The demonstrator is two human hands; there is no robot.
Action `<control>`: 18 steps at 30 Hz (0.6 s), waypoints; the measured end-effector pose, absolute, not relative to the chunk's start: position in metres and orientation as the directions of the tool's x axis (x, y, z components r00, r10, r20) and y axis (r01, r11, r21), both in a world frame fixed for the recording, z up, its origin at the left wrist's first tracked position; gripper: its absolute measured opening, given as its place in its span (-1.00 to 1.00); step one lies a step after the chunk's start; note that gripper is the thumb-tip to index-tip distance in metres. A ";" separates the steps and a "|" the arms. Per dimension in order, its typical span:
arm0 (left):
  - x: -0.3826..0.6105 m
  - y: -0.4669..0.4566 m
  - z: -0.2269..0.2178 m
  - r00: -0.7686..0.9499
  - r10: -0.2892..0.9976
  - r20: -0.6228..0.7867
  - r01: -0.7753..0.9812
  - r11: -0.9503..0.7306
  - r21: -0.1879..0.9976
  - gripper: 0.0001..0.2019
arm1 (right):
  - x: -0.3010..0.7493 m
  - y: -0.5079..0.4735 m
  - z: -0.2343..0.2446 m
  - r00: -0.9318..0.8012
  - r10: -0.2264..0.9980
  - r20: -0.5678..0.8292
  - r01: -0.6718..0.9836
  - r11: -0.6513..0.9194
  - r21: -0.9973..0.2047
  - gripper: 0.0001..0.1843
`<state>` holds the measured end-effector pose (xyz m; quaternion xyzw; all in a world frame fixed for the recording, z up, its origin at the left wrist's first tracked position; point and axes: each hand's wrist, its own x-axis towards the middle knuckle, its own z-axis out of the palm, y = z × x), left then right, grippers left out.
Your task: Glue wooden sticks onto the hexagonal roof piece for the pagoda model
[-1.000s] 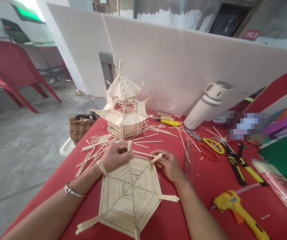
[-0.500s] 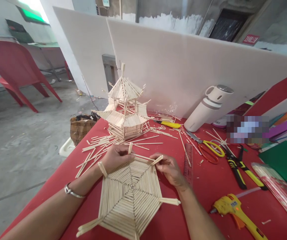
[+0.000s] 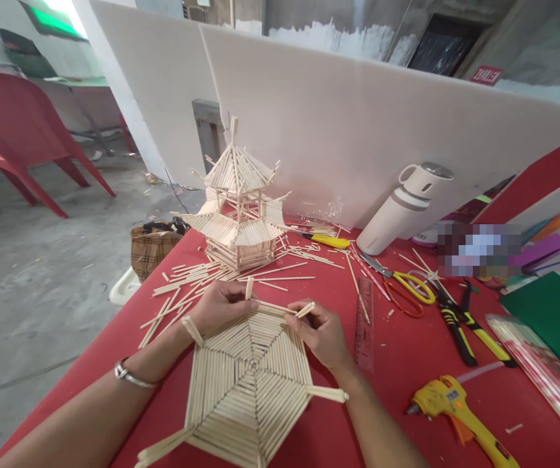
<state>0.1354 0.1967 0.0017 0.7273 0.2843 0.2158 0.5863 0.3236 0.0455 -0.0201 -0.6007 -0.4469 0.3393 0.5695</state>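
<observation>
A hexagonal panel of pale wooden sticks, laid in a web-like pattern, rests on the red table with paired sticks jutting from its corners. Along its far edge lies a thin wooden stick. My left hand is closed at the far left corner, pinching one end of that stick. At the other end, my right hand is closed, its thumb and fingers pressed on the stick beside the upright corner piece. My fingers partly hide both stick ends. Behind my hands stands a pagoda model made of sticks.
Loose sticks lie left of the pagoda. On the right are a yellow cutter, a white flask, scissors, a ruler, pliers and a yellow glue gun. A red chair stands on the floor.
My right thumb and fingers have shifted slightly inward along the far edge. The whole view has moved a little, with things sitting slightly further left.
</observation>
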 end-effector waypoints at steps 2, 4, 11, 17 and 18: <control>0.135 0.197 0.001 0.744 0.668 -0.021 0.159 -0.145 0.977 -0.75 | 0.322 0.046 -0.020 0.380 0.913 0.148 0.204 0.074 -0.976 -0.82; 0.135 0.198 -0.001 0.747 0.664 -0.026 0.161 -0.143 0.977 -0.75 | 0.321 0.047 -0.021 0.385 0.907 0.168 0.237 0.078 -0.968 -0.82; 0.135 0.198 -0.003 0.740 0.671 -0.048 0.187 -0.137 0.973 -0.75 | 0.321 0.049 -0.021 0.386 0.898 0.210 0.301 0.093 -0.949 -0.83; 0.136 0.199 -0.003 0.738 0.674 -0.013 0.210 -0.212 0.954 -0.76 | 0.319 0.050 -0.018 0.402 0.881 0.250 0.359 0.099 -0.928 -0.82; 0.136 0.199 -0.003 0.741 0.672 0.012 0.205 -0.242 0.948 -0.76 | 0.319 0.050 -0.017 0.404 0.877 0.259 0.372 0.101 -0.923 -0.83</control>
